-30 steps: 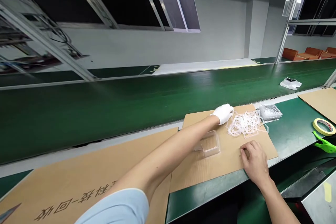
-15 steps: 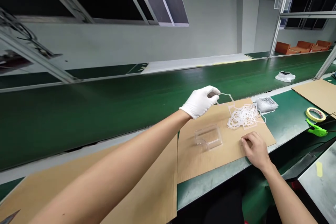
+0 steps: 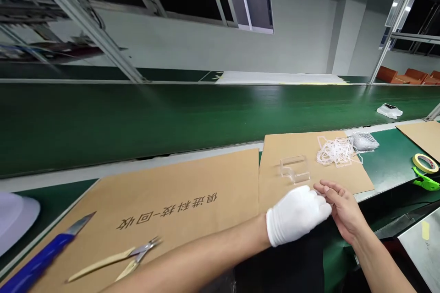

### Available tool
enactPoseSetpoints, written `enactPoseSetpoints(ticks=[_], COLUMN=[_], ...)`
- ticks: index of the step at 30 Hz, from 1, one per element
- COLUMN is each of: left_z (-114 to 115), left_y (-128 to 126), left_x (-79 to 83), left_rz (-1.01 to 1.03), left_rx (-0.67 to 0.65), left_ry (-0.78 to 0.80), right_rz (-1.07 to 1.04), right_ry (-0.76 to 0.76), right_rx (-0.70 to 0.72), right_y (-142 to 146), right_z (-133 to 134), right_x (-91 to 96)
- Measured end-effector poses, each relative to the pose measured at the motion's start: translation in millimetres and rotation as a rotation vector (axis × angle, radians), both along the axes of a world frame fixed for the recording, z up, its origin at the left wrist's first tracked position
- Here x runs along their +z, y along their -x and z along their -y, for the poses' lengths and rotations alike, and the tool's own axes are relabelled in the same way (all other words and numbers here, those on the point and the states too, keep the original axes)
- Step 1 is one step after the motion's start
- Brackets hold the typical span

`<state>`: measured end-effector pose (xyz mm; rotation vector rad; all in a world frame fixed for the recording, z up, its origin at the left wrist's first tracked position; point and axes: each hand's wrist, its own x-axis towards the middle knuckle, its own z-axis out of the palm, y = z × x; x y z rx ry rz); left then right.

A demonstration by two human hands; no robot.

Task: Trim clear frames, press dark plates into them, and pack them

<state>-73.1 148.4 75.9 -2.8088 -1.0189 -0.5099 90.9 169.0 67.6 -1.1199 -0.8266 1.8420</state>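
White glove on left hand

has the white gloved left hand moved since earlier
Yes, the white-gloved left hand came nearer: now at the brown cardboard sheet's near edge, not its far edge.

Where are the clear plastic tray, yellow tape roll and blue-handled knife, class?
Clear plastic tray (image 3: 294, 169): head view, on its middle.
Yellow tape roll (image 3: 415, 161): head view, on its left rim.
Blue-handled knife (image 3: 37, 256): head view, on its handle.

The head camera looks from above and close behind the clear plastic tray, and it faces forward and down, toward the green conveyor belt beyond.
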Motion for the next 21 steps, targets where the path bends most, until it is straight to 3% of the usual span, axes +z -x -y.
enactPoseSetpoints(ticks=[3,7,9,12,15,18,21], left_z=[6.0,13.3,9.4,-14.4,-45.6,-59.0,-49.2], left_y=[10.4,22.3,28.3,42.2,58.1,68.5,73.1], left_x=[-0.4,5.1,6.2,2.3,-9.1,-22.2,-26.9], left_rz=[0.0,0.043,0.144,0.218,0.036,-0.089,-0.061], left_rx=[0.008,-0.069,-0.016,0.236,0.43,0.425,0.375], left_ry=[0.001,-0.024,-0.014,-0.006,0.061,0.11,0.11], right_rz=[-0.007,-0.001,0.033,0.198,0.538,0.851,0.996], right_ry=[-0.031,-0.104,-0.191,-0.411,-0.711,-1.025,-1.178], right_rx=[0.015,-0.077,-0.122,-0.107,0.015,0.134,0.185], right_y=[-6.7,-14.6,-19.2,-29.9,-43.7,-55.6,-62.6], right_z=[6.0,13.5,15.2,15.0,13.4,12.8,13.8], right_x=[-3.2,-3.5,-2.3,2.9,14.8,31.5,46.1])
